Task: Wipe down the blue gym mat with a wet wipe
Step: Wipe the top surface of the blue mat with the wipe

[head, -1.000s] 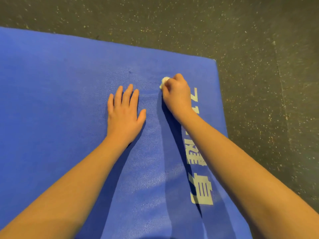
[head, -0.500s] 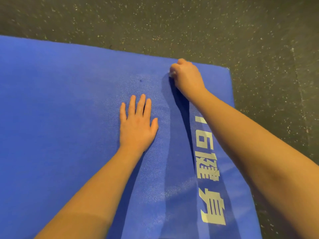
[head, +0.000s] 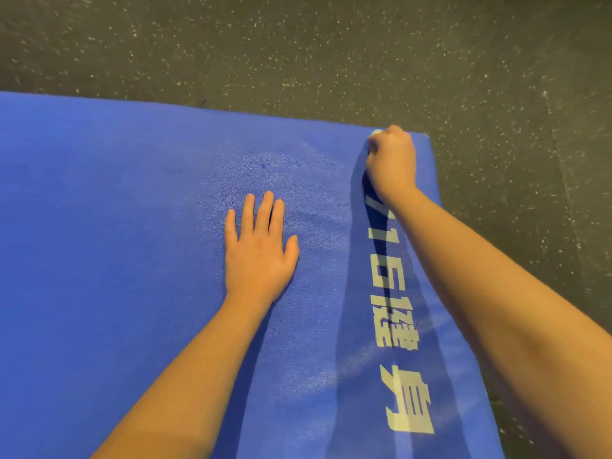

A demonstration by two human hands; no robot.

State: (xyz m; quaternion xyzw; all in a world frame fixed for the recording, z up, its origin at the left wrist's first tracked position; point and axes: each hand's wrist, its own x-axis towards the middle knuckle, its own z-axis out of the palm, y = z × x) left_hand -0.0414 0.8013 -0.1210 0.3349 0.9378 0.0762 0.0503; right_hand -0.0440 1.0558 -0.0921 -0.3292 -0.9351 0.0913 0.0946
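The blue gym mat (head: 116, 226) is seen lying flat on a dark rubber floor (head: 298, 44) flecked with pale specks, and most of the view is filled by it; its far edge and far right corner are shown. A wet wipe (head: 376, 131) is bunched up at that far right corner, just inside the far edge, and only a small white bit of it can be made out at the knuckles. It is gripped by the right hand (head: 392, 160), whose fingers are clenched round it in a fist pressed down on the mat. The left hand (head: 258, 250) is laid palm down on the mat nearer the middle, well apart from the right hand, with its fingers straight, close together and holding nothing. Pale printed lettering (head: 394, 293) is set along the mat's right side, partly covered by the right forearm. A small dark speck (head: 263, 166) is seen on the mat beyond the left fingertips. A faint sheen is shown on the surface between the two forearms.
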